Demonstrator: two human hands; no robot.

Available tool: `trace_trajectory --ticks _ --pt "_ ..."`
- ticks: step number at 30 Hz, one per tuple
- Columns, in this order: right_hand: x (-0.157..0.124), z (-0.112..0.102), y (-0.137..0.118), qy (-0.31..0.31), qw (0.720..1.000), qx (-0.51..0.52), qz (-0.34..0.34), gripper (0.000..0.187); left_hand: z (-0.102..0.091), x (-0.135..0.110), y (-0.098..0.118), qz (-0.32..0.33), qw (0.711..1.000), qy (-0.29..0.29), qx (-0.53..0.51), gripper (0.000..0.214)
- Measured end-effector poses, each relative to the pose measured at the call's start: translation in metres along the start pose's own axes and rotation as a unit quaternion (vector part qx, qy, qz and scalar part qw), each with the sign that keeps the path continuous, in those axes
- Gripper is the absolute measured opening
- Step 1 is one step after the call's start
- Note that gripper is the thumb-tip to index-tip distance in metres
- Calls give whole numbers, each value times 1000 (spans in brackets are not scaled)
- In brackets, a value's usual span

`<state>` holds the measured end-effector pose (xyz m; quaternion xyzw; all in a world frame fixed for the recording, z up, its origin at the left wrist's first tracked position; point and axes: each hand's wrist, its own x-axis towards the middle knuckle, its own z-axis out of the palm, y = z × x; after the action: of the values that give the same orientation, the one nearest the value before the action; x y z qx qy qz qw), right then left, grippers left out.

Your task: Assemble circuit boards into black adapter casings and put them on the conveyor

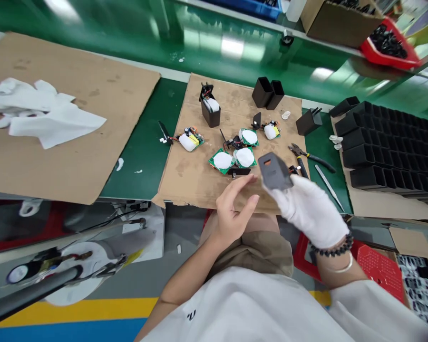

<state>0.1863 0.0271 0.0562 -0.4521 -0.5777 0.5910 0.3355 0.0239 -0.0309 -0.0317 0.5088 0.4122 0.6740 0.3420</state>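
Note:
My right hand (308,209), in a white glove, is closed round a dark grey charger housing (274,171) and holds it up above the front edge of a cardboard sheet (196,175). My bare left hand (233,209) hovers just left of it, fingers apart, holding nothing. On the cardboard beyond lie several green circuit boards with white blobs (235,156) and black wired parts. Another assembly sits in a black housing (209,107) further back.
Pliers (308,156) and tweezers (328,186) lie at the right. Rows of black housings (388,147) fill the right side. Two empty black housings (267,92) stand at the back. A white cloth (39,111) lies on another cardboard sheet at the left. A red bin (388,47) holds black parts.

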Motion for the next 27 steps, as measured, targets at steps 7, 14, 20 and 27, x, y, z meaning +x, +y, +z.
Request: trace_trajectory --ticks 7,14,20,27 --pt "172 -99 -60 234 967 -104 -20 14 3 2 3 45 994 -7 104 31" --pt "273 -137 -64 294 882 -368 12 35 5 4 6 77 986 4 147 31" --pt "279 -136 -79 189 864 -466 15 39 8 8 14 56 993 -6 101 26" --pt "250 -99 -70 -28 874 -484 -33 74 84 32 93 263 936 -225 -63 41"
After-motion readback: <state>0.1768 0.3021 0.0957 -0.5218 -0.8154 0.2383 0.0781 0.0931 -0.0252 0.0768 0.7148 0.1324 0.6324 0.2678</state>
